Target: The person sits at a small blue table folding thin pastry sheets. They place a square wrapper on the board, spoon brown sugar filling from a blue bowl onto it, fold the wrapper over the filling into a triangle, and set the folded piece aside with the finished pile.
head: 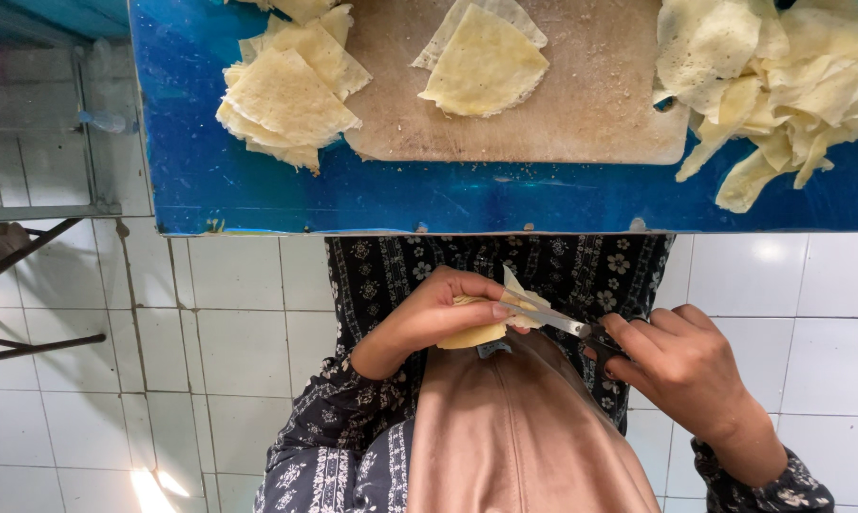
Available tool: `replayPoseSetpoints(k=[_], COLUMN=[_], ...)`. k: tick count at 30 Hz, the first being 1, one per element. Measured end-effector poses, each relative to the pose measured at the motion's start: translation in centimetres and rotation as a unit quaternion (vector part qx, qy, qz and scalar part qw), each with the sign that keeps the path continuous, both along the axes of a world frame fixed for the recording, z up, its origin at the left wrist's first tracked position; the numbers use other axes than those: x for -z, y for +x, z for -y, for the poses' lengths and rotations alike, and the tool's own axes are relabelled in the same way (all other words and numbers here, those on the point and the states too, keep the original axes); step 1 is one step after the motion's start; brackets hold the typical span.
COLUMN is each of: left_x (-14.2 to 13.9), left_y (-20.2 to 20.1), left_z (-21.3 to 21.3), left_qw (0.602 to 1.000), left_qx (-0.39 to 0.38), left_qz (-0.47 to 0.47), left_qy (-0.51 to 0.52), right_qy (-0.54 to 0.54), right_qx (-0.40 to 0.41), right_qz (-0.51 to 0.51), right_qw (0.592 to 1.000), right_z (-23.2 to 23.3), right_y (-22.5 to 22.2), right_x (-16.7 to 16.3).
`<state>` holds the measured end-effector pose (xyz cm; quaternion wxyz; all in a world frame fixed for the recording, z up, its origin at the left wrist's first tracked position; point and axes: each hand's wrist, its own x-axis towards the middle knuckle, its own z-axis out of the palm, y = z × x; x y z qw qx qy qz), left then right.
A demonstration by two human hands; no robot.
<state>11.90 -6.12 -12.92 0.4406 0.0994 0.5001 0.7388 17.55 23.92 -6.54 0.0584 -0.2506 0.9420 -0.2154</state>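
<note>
Wrapper [481, 328] pinched in left hand [438, 313]; right hand [680, 366] apparently gripping scissors [566, 326].

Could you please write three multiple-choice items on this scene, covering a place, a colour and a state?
1. Where do the two folded pale pancake wedges lie?
A. on the worn wooden cutting board
B. on the floor
C. in a bowl

2. What colour is the table top?
A. red
B. blue
C. green

3. What does the right hand hold?
A. nothing
B. a spoon
C. scissors

Answers: 1 A, both wedges rest on the board; 2 B, bare surface shows blue; 3 C, blades meet the pancake piece gripped by the left hand.
</note>
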Motion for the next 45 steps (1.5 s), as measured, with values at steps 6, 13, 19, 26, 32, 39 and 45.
replayPoseSetpoints(k=[6,13,19,26,32,39,45], left_x=[0.1,0.1,0.2,0.3,0.7,0.6,-0.2], left_y=[-0.1,-0.2,-0.5,-0.5,-0.5,-0.5,-0.7], left_z=[-0.1,0.0,0.4,0.3,0.4,0.5,0.7], left_qw=[0.999,0.999,1.000,1.000,1.000,0.999,1.000], left_qx=[-0.004,-0.011,-0.008,-0.006,-0.009,-0.008,-0.001], left_qz=[-0.016,-0.002,-0.003,0.011,0.002,-0.043,-0.027], left_qy=[-0.031,-0.035,0.001,0.018,0.005,-0.031,-0.005], right_qy=[-0.020,-0.142,-0.058,-0.017,-0.009,0.025,0.030], right_qx=[0.010,0.094,0.085,0.035,0.031,0.032,0.028], right_qz=[-0.006,0.042,0.014,-0.014,-0.003,-0.023,-0.041], right_qw=[1.000,0.985,0.995,0.999,0.999,0.999,0.998], right_z=[0.0,0.1,-0.1,-0.2,-0.1,0.0,0.0], right_y=[0.3,0.4,0.4,0.2,0.1,0.3,0.5], right_x=[0.6,1.0,1.2,1.1,1.1,0.9,0.9])
